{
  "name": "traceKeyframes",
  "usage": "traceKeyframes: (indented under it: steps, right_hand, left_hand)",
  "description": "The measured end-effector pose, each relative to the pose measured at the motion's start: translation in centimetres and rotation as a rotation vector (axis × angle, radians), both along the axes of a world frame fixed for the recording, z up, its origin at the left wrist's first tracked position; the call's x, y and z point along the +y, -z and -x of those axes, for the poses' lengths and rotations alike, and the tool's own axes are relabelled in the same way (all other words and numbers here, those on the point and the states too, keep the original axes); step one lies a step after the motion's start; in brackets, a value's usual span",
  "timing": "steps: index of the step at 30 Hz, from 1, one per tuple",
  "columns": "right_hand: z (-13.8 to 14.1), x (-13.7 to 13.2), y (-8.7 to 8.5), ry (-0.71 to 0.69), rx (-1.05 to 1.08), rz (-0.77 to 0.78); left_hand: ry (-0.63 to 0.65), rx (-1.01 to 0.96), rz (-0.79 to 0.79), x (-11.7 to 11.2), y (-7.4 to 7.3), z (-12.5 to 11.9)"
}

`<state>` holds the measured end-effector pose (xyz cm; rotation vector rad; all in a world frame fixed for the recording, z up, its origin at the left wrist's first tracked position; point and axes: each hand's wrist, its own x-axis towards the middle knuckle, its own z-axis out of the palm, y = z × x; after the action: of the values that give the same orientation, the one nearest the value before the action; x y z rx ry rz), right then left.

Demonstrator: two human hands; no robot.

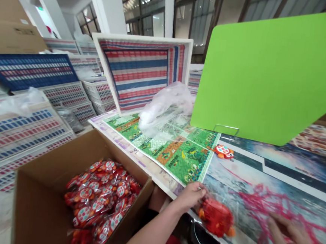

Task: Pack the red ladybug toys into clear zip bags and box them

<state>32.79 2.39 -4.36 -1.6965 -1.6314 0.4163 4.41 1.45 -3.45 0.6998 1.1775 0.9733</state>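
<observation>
A cardboard box [40, 206] at the left holds a heap of bagged red toys [100, 196], overlapping too much for an exact count but more than a dozen. The left hand [189, 196] pinches the plastic of one more bagged red toy [217, 217], which sits at the table's near edge. Beyond it, a single unbagged toy turtle [223, 152] lies on the printed mat [289, 165]. The right hand [293, 241] lies open, grasping nothing, among pink strands [272, 205].

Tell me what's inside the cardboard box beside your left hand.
The cardboard box holds a heap of red spotted toys in clear plastic bags. The lower layers and the box's bottom are hidden beneath them.
</observation>
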Motion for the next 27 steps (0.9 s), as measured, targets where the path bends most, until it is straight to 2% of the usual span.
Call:
traceKeyframes:
  steps: [2, 4, 7, 10, 14, 20, 24, 27]
  right_hand:
    - [1.1, -0.2, 0.0, -0.136, 0.181, 0.194]
    - [2.4, -0.5, -0.2, -0.238, 0.301, 0.311]
    - [4.0, -0.7, -0.9, -0.266, 0.425, 0.353]
    - [4.4, -0.6, -1.4, -0.254, 0.548, 0.391]
    - [3.9, -0.9, -1.6, -0.191, 0.712, 0.378]
    - [3.8, -1.4, -1.8, -0.098, 0.916, 0.321]
    - [3.8, -1.2, -1.9, -0.155, 0.954, 0.335]
    - [4.4, -1.2, -2.2, -0.164, 0.969, 0.286]
  left_hand:
    - [0.036, -0.030, -0.027, 0.1, -0.6, -0.4]
    - [0.064, -0.050, -0.055, 0.2, -1.1, -0.7]
    - [0.108, -0.072, -0.071, 0.1, -1.9, -0.6]
    - [0.176, -0.064, -0.074, -0.2, -2.6, 0.0]
    - [0.161, -0.035, -0.073, -0.6, -3.5, 0.7]
    - [0.124, -0.132, -0.002, -0.8, -4.6, 0.6]
    - [0.080, -0.142, -0.029, -0.8, -4.9, 0.3]
    - [0.086, -0.193, -0.067, -1.0, -5.2, 0.6]
